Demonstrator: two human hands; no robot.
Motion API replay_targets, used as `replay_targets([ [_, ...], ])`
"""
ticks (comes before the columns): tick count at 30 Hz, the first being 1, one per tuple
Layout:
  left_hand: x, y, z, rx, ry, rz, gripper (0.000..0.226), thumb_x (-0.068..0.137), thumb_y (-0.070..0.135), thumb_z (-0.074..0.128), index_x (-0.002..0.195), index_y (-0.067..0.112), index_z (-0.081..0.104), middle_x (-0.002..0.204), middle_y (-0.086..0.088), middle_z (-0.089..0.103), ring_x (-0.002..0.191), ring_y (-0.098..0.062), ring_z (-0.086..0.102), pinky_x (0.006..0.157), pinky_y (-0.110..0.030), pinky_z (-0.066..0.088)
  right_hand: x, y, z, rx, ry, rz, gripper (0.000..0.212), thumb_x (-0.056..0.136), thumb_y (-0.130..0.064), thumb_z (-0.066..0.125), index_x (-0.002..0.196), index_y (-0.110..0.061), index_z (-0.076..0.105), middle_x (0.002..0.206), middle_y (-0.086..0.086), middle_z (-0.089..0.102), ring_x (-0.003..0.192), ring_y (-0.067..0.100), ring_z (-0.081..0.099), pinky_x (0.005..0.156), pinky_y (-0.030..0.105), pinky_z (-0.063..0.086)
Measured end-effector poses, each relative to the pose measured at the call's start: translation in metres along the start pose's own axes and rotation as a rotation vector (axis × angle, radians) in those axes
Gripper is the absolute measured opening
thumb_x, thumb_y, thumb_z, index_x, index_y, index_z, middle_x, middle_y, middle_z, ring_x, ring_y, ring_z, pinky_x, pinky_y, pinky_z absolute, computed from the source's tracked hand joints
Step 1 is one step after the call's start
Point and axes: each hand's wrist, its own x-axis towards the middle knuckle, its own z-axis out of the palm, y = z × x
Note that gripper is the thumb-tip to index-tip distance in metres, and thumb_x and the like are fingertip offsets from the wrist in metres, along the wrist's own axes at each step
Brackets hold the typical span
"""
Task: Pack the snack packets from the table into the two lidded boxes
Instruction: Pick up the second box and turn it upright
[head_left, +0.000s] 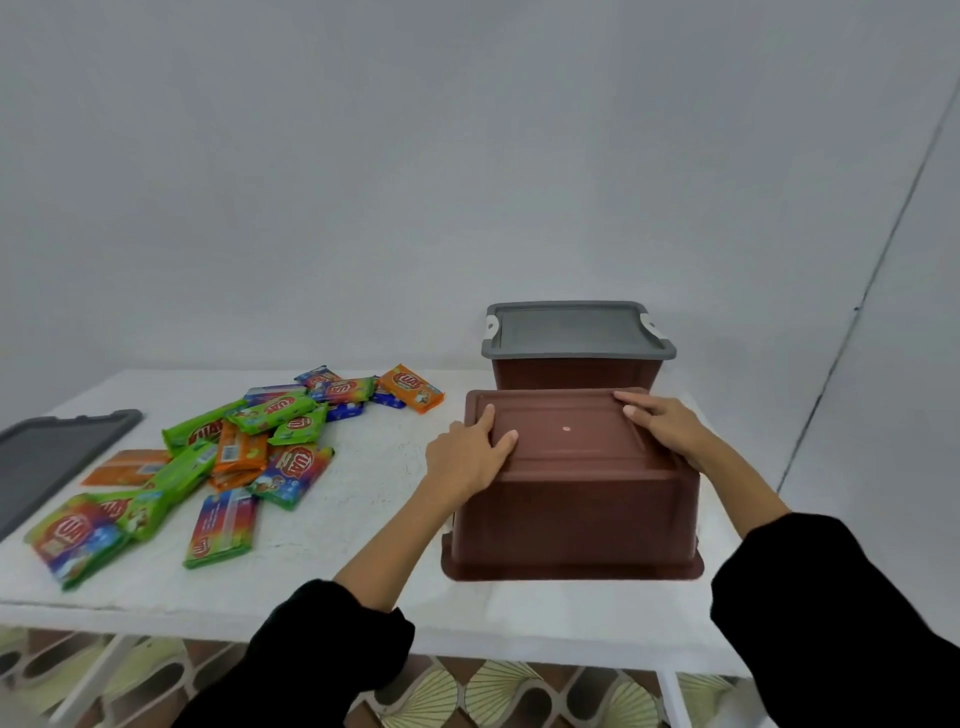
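Half a grey lid (57, 452) shows at the table's (374, 499) left edge; the rest is cut off. Many snack packets (234, 457) lie heaped beside it, names blurry. Left hand (470, 457) and right hand (665, 426) grip the upside-down box (571, 509) near the right front; some fingers hide. A lidded box (571, 338) stands behind.

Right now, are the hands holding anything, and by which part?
The upturned brown box: left hand and right hand grip opposite side edges of its base.
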Motion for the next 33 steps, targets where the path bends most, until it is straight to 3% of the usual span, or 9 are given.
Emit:
replay_targets([
  [3,-0.003,-0.007,0.009,-0.273,0.058,-0.027,0.054,0.096,0.054,0.025,0.145,0.034,0.023,0.142,-0.012,0.04,0.126,-0.03,0.046,0.102,-0.039,0.039,-0.025,0.007,-0.001,0.219,0.049,-0.007,0.034,0.094,-0.04,0.048,0.126,-0.031,0.057,0.14,-0.001,0.049,0.126,0.02,0.047,0.108,0.03,0.034],
  [7,-0.022,-0.014,0.032,-0.764,0.373,0.093,0.038,0.097,0.044,0.032,0.131,0.035,0.047,0.141,0.0,0.042,0.125,-0.013,0.044,0.099,-0.022,0.034,-0.075,0.022,0.017,0.431,0.26,-0.111,0.041,0.092,-0.056,0.036,0.13,-0.045,0.048,0.139,-0.014,0.047,0.128,0.011,0.044,0.114,0.035,0.028],
  [11,-0.051,-0.031,0.073,-0.877,0.487,0.352,0.056,0.091,0.044,0.044,0.14,0.045,0.019,0.148,0.004,0.026,0.132,0.007,0.027,0.1,-0.002,0.029,-0.11,0.052,0.054,0.279,0.294,-0.252,0.082,0.066,-0.087,0.032,0.132,-0.065,-0.009,0.148,-0.02,0.016,0.132,0.004,0.024,0.11,0.028,0.021],
  [14,-0.058,-0.038,0.096,-0.749,0.426,0.41,0.074,0.089,0.054,0.043,0.135,0.058,-0.013,0.153,-0.006,0.01,0.13,0.02,0.014,0.098,0.006,0.022,-0.113,0.061,0.061,0.135,0.306,-0.27,0.085,0.06,-0.092,0.03,0.124,-0.069,-0.022,0.148,-0.019,0.009,0.134,0.005,0.019,0.109,0.029,0.022],
  [16,-0.059,-0.035,0.088,-0.678,0.402,0.364,0.069,0.083,0.072,0.03,0.129,0.064,-0.021,0.154,-0.008,0.01,0.126,0.008,0.026,0.1,-0.006,0.029,-0.109,0.059,0.058,0.059,0.338,-0.297,0.085,0.065,-0.089,0.025,0.131,-0.061,-0.019,0.154,-0.006,0.015,0.138,0.015,0.026,0.109,0.033,0.027],
  [21,-0.042,-0.02,0.021,-0.593,0.445,0.251,0.069,0.091,0.051,0.045,0.136,0.057,-0.006,0.151,-0.005,0.025,0.118,-0.021,0.052,0.09,-0.029,0.045,-0.098,0.016,0.033,-0.118,0.398,-0.332,0.068,0.088,-0.061,0.038,0.138,-0.053,-0.007,0.149,0.009,0.031,0.127,0.026,0.045,0.097,0.036,0.043],
  [26,-0.007,-0.014,-0.046,-0.451,0.236,0.215,0.066,0.091,0.056,0.038,0.145,0.046,0.002,0.14,-0.011,0.045,0.121,-0.03,0.05,0.097,-0.037,0.042,-0.073,-0.035,-0.012,-0.355,0.264,-0.131,0.064,0.091,-0.055,0.038,0.145,-0.046,0.004,0.137,0.015,0.047,0.12,0.034,0.05,0.092,0.038,0.042],
  [30,0.025,-0.006,-0.084,-0.392,-0.084,0.144,0.066,0.095,0.051,0.036,0.149,0.034,0.003,0.155,-0.004,0.023,0.139,-0.029,0.03,0.111,-0.034,0.025,-0.036,-0.057,-0.038,-0.339,0.061,-0.035,0.064,0.091,-0.056,0.041,0.146,-0.041,0.014,0.154,0.002,0.027,0.138,0.03,0.031,0.11,0.041,0.027],
  [33,0.044,-0.002,-0.088,-0.383,-0.164,0.132,0.065,0.096,0.049,0.035,0.15,0.028,0.004,0.157,-0.004,0.016,0.142,-0.027,0.022,0.114,-0.036,0.017,-0.015,-0.064,-0.044,-0.235,-0.042,-0.013,0.062,0.093,-0.047,0.046,0.147,-0.031,0.02,0.156,0.005,0.019,0.143,0.029,0.02,0.115,0.038,0.016],
])
